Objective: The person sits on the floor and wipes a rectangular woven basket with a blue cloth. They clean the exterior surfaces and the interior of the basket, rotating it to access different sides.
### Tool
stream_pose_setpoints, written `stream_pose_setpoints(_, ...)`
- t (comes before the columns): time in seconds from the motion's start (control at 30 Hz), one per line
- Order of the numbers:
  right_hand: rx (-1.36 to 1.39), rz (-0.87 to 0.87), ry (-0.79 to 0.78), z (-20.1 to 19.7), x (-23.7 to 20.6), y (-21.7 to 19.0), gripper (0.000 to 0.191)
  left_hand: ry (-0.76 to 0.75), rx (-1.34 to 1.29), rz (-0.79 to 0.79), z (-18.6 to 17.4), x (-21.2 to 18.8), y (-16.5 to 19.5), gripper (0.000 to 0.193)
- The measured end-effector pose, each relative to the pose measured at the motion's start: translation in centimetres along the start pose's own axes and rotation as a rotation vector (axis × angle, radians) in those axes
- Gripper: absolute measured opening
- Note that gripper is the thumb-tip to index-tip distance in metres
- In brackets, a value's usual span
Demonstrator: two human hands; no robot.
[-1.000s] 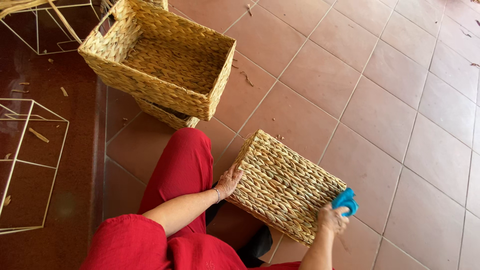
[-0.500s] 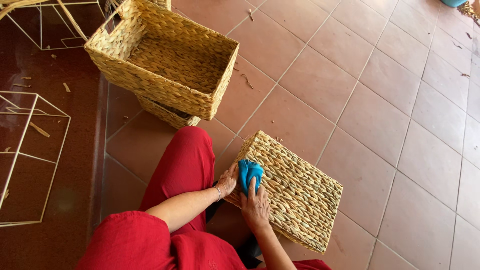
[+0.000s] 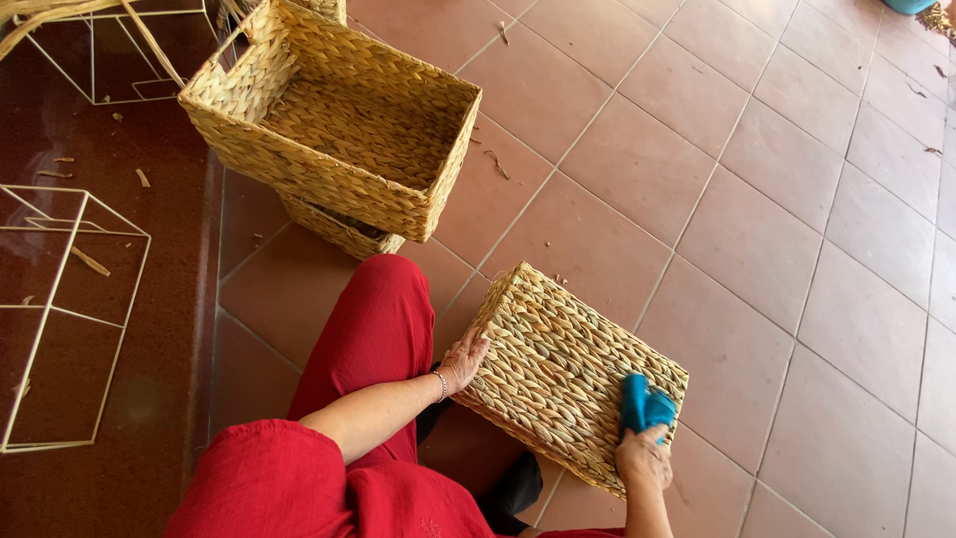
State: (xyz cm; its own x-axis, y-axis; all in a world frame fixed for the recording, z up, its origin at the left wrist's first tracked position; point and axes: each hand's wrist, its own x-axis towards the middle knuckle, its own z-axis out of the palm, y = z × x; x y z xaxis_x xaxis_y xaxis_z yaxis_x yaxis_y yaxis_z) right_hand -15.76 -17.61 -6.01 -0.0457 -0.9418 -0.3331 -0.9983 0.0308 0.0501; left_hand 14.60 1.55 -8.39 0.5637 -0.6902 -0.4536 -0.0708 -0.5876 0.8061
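A woven straw basket [image 3: 558, 364] lies bottom-up against my lap, over my red trouser leg [image 3: 373, 334]. My left hand [image 3: 464, 361] rests flat against its left edge, fingers spread, steadying it. My right hand [image 3: 644, 454] is closed on a blue cloth [image 3: 644, 406] and presses it on the basket's lower right corner.
A larger open woven basket [image 3: 329, 110] stands at the upper left, stacked on another basket [image 3: 339, 231]. White wire frames [image 3: 60, 309] [image 3: 95, 55] sit on the dark red floor at left, with loose straw strands. Terracotta floor tiles [image 3: 797, 199] spread to the right.
My right hand has swept the blue cloth from the basket's left side, near my left hand, back across to its lower right corner. The left hand has stayed on the left edge.
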Motion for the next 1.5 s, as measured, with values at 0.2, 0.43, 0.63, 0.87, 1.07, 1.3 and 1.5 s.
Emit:
stream_pose_setpoints(0.2, 0.046, 0.034, 0.005, 1.1, -0.6, -1.4, 0.089, -0.027, -0.011, -0.003, -0.2, 0.2, -0.3, 0.087)
stream_pose_setpoints(0.43, 0.066, -0.451, -0.011, 2.2, -9.8, -8.3, 0.089, -0.001, -0.023, -0.014, -0.4, 0.4, -0.7, 0.082)
stream_pose_setpoints(0.63, 0.067, -1.043, 0.172, 4.4, -14.3, -10.9, 0.088, 0.080, -0.036, 0.056, 0.1, 0.5, -0.7, 0.073)
stream_pose_setpoints(0.87, -0.024, -0.590, -0.037, 3.5, -10.1, -9.3, 0.083, 0.031, 0.023, 0.047, 0.2, 0.8, -0.8, 0.080)
stream_pose_setpoints(1.07, 0.064, -0.236, 0.036, 2.8, -4.1, -4.3, 0.081, -0.009, -0.018, 0.092, 0.0, 0.5, -0.8, 0.083)
stream_pose_setpoints(1.3, 0.158, 0.188, 0.085, 2.0, 0.7, 1.5, 0.076, -0.007, -0.019, 0.097, 0.2, 0.6, -1.1, 0.079)
stream_pose_setpoints(1.5, 0.157, -0.054, -0.003, 2.7, -2.6, -2.8, 0.084, -0.007, -0.035, 0.076, 0.4, 0.6, -0.9, 0.078)
